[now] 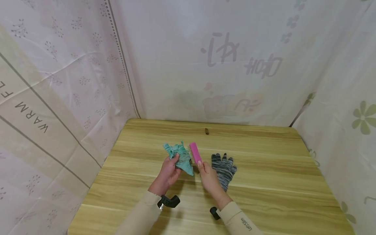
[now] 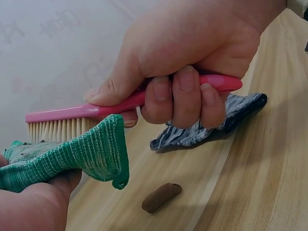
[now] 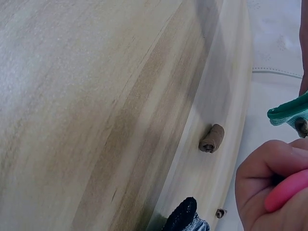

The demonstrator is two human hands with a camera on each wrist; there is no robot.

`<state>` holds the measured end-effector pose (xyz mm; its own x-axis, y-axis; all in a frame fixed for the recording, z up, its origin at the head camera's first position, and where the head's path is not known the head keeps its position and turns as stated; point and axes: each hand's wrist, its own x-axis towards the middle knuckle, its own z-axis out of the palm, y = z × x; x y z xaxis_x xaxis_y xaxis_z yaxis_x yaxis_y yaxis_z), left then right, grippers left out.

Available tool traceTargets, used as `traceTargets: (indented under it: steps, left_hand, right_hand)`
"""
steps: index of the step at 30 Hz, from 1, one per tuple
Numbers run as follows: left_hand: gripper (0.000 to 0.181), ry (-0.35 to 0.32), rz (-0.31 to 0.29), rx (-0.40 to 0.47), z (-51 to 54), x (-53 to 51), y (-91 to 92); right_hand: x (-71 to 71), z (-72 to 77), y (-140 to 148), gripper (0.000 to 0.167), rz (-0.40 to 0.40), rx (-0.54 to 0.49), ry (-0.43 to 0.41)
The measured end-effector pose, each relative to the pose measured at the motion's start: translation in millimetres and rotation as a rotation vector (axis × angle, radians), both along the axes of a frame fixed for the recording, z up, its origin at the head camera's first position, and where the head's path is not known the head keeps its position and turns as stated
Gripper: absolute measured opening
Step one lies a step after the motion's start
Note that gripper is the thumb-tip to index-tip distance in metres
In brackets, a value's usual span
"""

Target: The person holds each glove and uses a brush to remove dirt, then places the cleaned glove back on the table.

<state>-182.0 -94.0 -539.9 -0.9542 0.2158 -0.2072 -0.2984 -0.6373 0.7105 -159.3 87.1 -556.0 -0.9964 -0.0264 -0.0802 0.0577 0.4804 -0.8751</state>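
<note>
My left hand (image 1: 170, 171) holds a green knitted glove (image 1: 182, 161) up above the table, thumb on top of it. In the left wrist view, dark specks dot the green glove (image 2: 84, 156) near the bristles. My right hand (image 1: 209, 176) grips a pink brush (image 1: 195, 152) by its handle, fingers wrapped round it. The brush's pale bristles (image 2: 57, 130) touch the upper side of the green glove in the left wrist view. A brown lump (image 3: 301, 126) shows against the green glove at the right edge of the right wrist view.
A grey-and-black striped glove (image 1: 224, 169) lies flat to the right of my right hand. One small brown roll (image 1: 207, 131) lies near the table's far edge; a larger-looking brown roll (image 2: 161, 197) lies closer. The wooden table (image 1: 270, 182) is bordered by patterned curtains (image 1: 176, 65).
</note>
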Motion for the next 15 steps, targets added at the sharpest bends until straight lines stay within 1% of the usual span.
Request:
traceTargets:
  steps: [3, 10, 15]
  left_hand:
    - [0.049, 0.0, 0.008, -0.007, 0.2, 0.1, 0.9]
    - [0.046, -0.009, 0.015, -0.09, 0.2, -0.5, 2.7]
    - [0.046, 0.007, 0.012, -0.097, -1.0, -1.0, 4.1]
  right_hand:
    - [-1.6, -0.2, 0.9, 0.048, -0.001, 0.002, -0.005]
    - [-5.0, -2.9, 3.2, 0.051, 0.0, 0.004, -0.001]
    - [-6.6, -2.9, 6.0, 0.049, -0.004, -0.018, -0.005]
